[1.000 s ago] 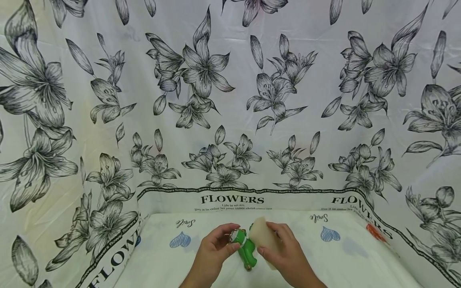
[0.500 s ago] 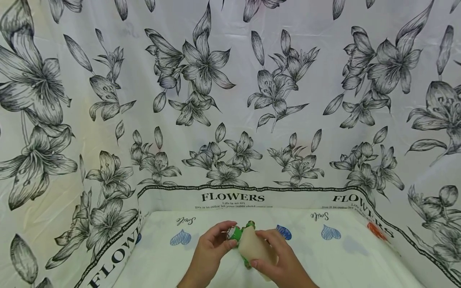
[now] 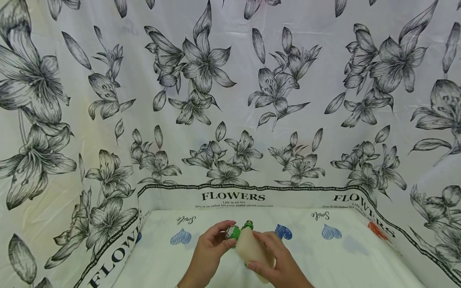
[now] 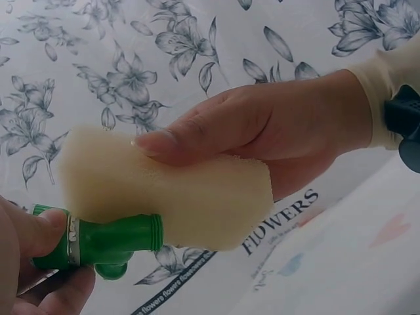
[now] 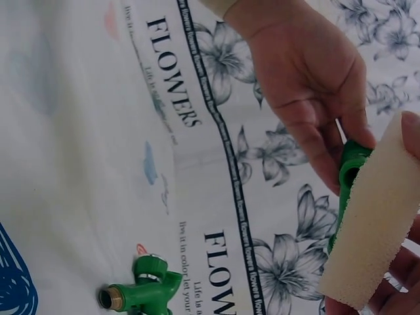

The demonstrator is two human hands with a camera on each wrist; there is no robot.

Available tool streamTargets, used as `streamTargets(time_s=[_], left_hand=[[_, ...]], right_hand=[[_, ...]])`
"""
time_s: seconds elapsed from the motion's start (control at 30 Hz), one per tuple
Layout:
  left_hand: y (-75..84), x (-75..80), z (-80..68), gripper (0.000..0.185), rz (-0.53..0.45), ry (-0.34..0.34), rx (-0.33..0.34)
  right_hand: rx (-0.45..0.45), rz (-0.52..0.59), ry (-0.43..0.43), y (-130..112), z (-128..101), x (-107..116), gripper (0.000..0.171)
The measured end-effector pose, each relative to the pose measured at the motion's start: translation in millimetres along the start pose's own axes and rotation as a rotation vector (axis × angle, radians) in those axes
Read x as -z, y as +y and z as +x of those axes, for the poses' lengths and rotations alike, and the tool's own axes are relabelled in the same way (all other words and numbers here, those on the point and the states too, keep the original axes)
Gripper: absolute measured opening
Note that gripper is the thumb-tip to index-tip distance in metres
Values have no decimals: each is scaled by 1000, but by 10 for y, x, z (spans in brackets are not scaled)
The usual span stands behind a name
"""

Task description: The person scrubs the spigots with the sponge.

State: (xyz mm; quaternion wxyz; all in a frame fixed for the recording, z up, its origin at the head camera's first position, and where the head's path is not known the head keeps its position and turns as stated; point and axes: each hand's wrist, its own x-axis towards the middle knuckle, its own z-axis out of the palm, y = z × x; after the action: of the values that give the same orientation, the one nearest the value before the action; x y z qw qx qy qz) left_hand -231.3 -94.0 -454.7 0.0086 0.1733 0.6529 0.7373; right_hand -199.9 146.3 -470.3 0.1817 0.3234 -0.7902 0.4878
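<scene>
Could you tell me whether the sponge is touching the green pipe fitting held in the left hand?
Touching. The left wrist view shows the sponge in the right hand pressed flat against the green fitting with no gap; the left hand pinches the fitting's end.

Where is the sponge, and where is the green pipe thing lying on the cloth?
sponge [image 4: 170, 190], left wrist view, middle of its flat side.
green pipe fitting [image 5: 146, 287], right wrist view, its green body beside the brass end.

I see a second green fitting [image 5: 141, 289] with a brass end lying alone on the white tabletop [image 3: 324, 256], whose cloth [image 3: 180, 238] shows blue hearts, and behind it hangs a lily-print backdrop [image 3: 230, 100] with a black FLOWERS band [image 3: 233, 196].
</scene>
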Motion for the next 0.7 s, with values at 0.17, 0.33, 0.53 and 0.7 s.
streamTargets(time_s=[0.17,0.33,0.53,0.7], left_hand=[[-22,-6,3,46,5,10,9],[-12,-20,-9,45,12,1,26],[-6,-31,-31,46,4,-54,14],[-19,-51,-59,44,-5,-84,7]], right_hand=[[55,-38,26,93,-11,-26,66],[-15,-95,32,140,-4,-21,62],[-191,-137,62,175,-3,30,63],[-224,-206,135,254,-2,76,63]])
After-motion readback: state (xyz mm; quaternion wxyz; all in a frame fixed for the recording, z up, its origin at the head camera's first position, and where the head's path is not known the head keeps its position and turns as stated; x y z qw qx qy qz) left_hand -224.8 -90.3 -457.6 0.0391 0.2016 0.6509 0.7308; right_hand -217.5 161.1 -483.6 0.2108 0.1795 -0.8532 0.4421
